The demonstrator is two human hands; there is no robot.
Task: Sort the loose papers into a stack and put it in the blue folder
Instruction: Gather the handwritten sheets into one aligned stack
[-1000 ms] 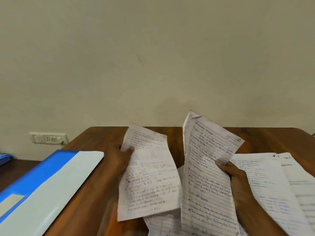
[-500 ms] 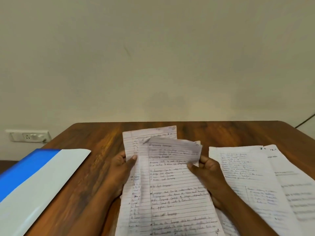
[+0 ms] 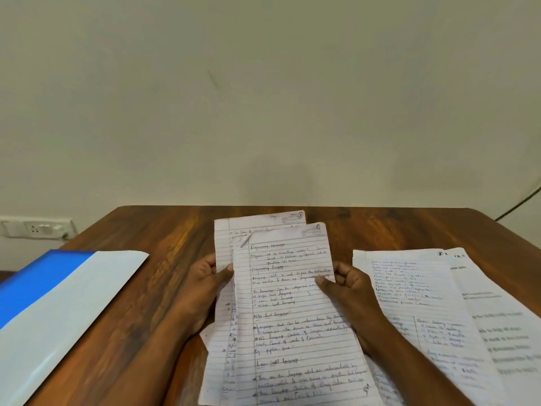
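Right-hand sheet now laid over left one, was held apart. Blue folder (image 3: 44, 276) closed, far left on counter (image 3: 164, 244). Left hand (image 3: 209, 284) and right hand (image 3: 347, 284) each grip, thumb on top, the gathered sheets (image 3: 289, 303) mid-counter. Loose papers (image 3: 424, 303) right. Step: stacking; next, square edges and add those.

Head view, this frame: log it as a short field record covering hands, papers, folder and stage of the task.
left hand: left hand grips the left edge of the handwritten lined sheets, thumb on top
right hand: right hand pinches their right edge
held sheets: several, overlapped, edges not yet flush
loose papers: white written and printed pages lying on the brown wooden table, at right
folder: blue folder with white flap, at left, apart from both hands
stage: gathering; nothing seen in the folder yet
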